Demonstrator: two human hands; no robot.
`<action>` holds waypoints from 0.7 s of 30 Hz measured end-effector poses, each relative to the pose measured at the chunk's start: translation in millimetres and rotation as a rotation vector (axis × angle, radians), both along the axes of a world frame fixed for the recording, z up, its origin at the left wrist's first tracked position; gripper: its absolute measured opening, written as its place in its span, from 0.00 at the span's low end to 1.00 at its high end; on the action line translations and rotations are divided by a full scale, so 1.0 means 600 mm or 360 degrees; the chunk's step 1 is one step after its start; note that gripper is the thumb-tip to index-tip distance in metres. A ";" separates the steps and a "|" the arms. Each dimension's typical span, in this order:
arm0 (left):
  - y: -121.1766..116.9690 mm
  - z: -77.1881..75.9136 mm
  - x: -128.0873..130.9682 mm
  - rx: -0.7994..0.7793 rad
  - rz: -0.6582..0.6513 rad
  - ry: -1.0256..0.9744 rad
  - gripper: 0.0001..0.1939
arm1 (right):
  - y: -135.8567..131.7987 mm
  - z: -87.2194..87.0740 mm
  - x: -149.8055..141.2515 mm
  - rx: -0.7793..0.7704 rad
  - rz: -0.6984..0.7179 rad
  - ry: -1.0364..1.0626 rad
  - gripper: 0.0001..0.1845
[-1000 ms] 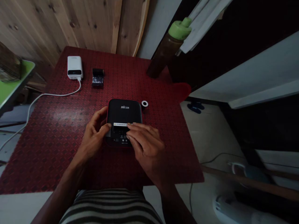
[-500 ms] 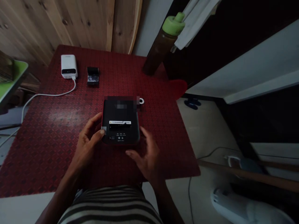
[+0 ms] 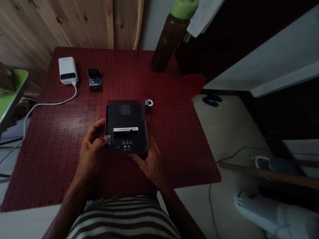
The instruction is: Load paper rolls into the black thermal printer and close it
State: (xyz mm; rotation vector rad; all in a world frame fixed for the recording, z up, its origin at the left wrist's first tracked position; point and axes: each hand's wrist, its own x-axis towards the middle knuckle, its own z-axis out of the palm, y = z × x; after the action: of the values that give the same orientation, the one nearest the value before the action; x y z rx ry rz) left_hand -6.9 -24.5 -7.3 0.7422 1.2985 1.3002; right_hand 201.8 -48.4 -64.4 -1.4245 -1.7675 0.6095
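Observation:
A black boxy device (image 3: 126,119) with rounded corners sits between my hands over the table. It carries a white warning strip above a dark slot, with small printed icons near its front edge; its kind I cannot make out. My left hand (image 3: 92,146) grips its left side, the thumb on a small pale tab (image 3: 108,139) at the front left corner. At the front right corner, my right hand (image 3: 151,162) has its fingers along the right side and its thumb against the front edge. A white ring (image 3: 150,103) shows just beyond the device, partly masked by blurred blocks.
On the red patterned table (image 3: 62,159) lie a white power bank (image 3: 67,68) with a white cable (image 3: 54,104) and a small black roll-like item (image 3: 94,79). A dark bottle (image 3: 166,43) with a green lid stands at the back. A red stool (image 3: 195,84) is beyond the right edge.
My right hand has closed in to touch the device's front right corner. My left hand keeps its grip. The view has shifted slightly.

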 end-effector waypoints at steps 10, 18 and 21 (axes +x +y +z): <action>0.004 0.008 0.004 -0.0019 0.0073 -0.0023 0.24 | -0.003 0.001 0.000 0.0053 0.0036 -0.0007 0.40; 0.001 0.016 0.015 0.0019 0.0137 0.0058 0.23 | -0.001 0.003 -0.003 0.0027 0.0040 0.0024 0.38; 0.002 0.014 0.015 0.0060 0.0129 0.0095 0.23 | 0.000 -0.001 -0.003 0.0073 0.0050 0.0034 0.38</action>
State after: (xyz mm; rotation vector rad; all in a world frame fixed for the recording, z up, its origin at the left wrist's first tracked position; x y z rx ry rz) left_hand 2.3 -23.2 1.0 0.7662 1.3672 1.3799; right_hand 200.3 -48.6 -64.8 -1.3569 -1.7791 0.5947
